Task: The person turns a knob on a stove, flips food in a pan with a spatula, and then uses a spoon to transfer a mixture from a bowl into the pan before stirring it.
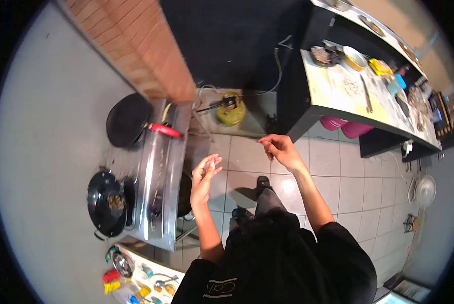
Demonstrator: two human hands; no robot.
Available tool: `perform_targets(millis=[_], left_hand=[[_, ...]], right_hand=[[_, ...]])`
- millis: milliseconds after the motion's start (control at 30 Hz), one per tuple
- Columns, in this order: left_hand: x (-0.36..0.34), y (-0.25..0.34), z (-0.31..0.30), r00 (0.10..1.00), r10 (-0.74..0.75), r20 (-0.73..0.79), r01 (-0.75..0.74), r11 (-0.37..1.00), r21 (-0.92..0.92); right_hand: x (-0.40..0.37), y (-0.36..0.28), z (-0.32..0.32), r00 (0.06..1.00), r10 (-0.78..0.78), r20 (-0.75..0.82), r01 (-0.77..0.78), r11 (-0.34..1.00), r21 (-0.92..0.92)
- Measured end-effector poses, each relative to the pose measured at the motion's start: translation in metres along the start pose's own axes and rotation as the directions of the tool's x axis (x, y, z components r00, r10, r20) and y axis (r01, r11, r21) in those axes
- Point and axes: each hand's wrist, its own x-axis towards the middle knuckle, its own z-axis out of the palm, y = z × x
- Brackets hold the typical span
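My left hand (205,176) is raised over the tiled floor in front of my body, fingers apart and holding nothing. Opposite it hangs my right hand (282,152), its fingers loosely bent, with a gap between them and nothing visible in them. Nearest my left hand is the metal stove (168,202). On it sits a black frying pan (128,121) with a red handle (165,130). Closer to me, a black wok (103,215) holds small brown pieces of food (116,202). Neither hand touches anything.
A green gas cylinder (231,112) stands on the floor by the dark wall. At right, a counter (328,93) bears a bowl (354,58), a knife (367,95) and chopped bits (350,86). Lower left, a side table holds a metal bowl (123,264) and spoons (166,281).
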Motion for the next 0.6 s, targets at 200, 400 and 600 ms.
perform_targets(millis=[200, 400, 600], left_hand=[[0.067, -0.017, 0.118, 0.942, -0.104, 0.318, 0.072, 0.991, 0.111], [0.159, -0.066, 0.252, 0.872, -0.087, 0.482, 0.026, 0.991, 0.132], [0.256, -0.113, 0.375, 0.935, -0.082, 0.345, 0.031, 0.988, 0.152]], right_hand=[[-0.041, 0.005, -0.121, 0.926, -0.001, -0.379, 0.009, 1.000, 0.020], [-0.024, 0.024, -0.272, 0.835, -0.031, -0.550, 0.028, 1.000, -0.013], [0.103, 0.030, -0.426, 0.766, -0.121, -0.632, -0.042, 0.971, -0.237]])
